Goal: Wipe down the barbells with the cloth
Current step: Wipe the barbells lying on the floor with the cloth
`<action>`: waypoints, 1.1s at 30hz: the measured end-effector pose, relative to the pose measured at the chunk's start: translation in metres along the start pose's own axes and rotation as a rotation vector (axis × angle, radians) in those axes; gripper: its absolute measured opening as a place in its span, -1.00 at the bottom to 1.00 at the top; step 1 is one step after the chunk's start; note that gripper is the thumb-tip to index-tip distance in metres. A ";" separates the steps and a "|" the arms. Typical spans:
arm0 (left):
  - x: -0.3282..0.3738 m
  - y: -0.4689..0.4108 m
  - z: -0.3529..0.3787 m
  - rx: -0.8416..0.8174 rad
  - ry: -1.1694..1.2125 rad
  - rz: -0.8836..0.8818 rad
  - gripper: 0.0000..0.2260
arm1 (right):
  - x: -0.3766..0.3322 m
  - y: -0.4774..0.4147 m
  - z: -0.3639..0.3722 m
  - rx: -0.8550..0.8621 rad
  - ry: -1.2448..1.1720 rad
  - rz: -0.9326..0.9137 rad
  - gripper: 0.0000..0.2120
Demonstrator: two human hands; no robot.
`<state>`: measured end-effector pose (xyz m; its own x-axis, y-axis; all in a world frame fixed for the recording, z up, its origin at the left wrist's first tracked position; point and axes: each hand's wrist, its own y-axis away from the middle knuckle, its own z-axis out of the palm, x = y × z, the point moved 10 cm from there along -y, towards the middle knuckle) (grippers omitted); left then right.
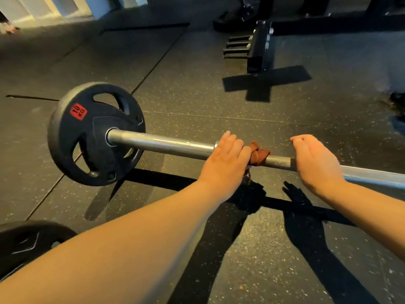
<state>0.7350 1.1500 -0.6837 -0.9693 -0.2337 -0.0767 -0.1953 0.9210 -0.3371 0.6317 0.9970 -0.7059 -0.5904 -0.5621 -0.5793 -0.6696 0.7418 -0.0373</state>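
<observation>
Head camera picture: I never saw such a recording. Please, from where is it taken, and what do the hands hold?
There is no machine: a person wears one camera on the head, so you look down along both bare arms. A barbell with a black 10 kg plate rests on the dark gym floor. The left hand wraps a brown cloth around the bar. The right hand lies over the bar beside it; whether its fingers grip is unclear. A second plate lies lower left.

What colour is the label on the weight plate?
Red label with dark "10 KG" lettering, on the black weight plate; head view.
</observation>
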 end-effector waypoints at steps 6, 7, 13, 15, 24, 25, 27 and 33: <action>-0.067 0.022 -0.025 0.116 0.018 -0.308 -0.83 | -0.065 0.015 0.026 -0.105 -0.127 -0.117 -0.66; -0.085 0.030 -0.023 0.106 0.057 -0.442 -0.83 | -0.079 0.016 0.033 -0.121 -0.153 -0.154 -0.69; -0.096 0.038 -0.007 0.042 0.469 -0.523 -0.86 | -0.149 0.008 0.061 -0.085 -0.341 -0.177 -0.73; -0.103 0.045 -0.013 -0.010 0.389 -0.357 -0.81 | -0.164 0.004 0.069 -0.089 -0.338 -0.225 -0.73; -0.177 0.064 -0.019 0.163 0.474 -0.704 -0.85 | -0.212 -0.018 0.110 -0.229 0.137 -0.364 -0.60; -0.164 0.060 -0.017 0.150 0.478 -0.597 -0.81 | -0.210 -0.023 0.114 -0.227 0.166 -0.346 -0.59; -0.154 0.059 -0.012 0.081 0.425 -0.404 -0.77 | -0.204 -0.025 0.120 -0.190 0.253 -0.327 -0.56; -0.261 0.098 -0.017 0.162 0.329 -0.651 -0.84 | -0.200 -0.020 0.120 -0.151 0.409 -0.378 -0.59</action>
<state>0.9667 1.3066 -0.6807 -0.6644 -0.5876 0.4618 -0.7455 0.5644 -0.3545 0.8175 1.1381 -0.6869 -0.4034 -0.8961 -0.1848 -0.9072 0.4181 -0.0466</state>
